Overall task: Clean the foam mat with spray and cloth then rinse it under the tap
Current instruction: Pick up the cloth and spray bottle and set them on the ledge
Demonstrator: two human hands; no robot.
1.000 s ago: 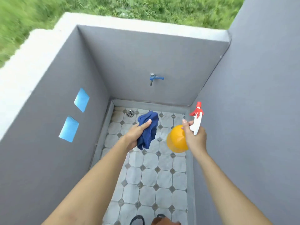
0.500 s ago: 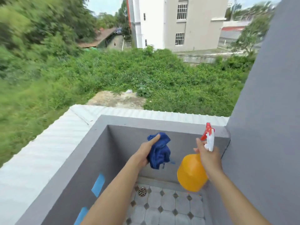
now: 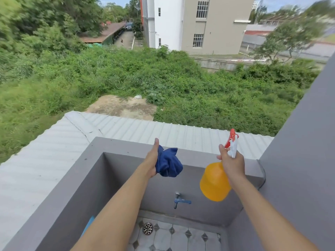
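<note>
My left hand [image 3: 152,161] grips a bunched dark blue cloth [image 3: 168,163], held up level with the top of the grey back wall. My right hand [image 3: 231,163] is closed around the neck of a spray bottle [image 3: 213,183] with an orange body and a red and white trigger head, tilted so the body hangs to the left. A blue-handled tap [image 3: 179,200] sticks out of the back wall below both hands. No foam mat is in view.
Grey walls enclose a wash bay [image 3: 78,187] with a tiled floor [image 3: 174,238] and a round metal drain [image 3: 147,228]. A blue patch [image 3: 88,224] shows on the left wall. A tall grey wall [image 3: 299,160] stands at the right. Corrugated roofing, greenery and buildings lie beyond.
The view has swung up from the tiled floor to the top of the wall and the land beyond. Both hands rose with it, still holding the cloth and the bottle.
</note>
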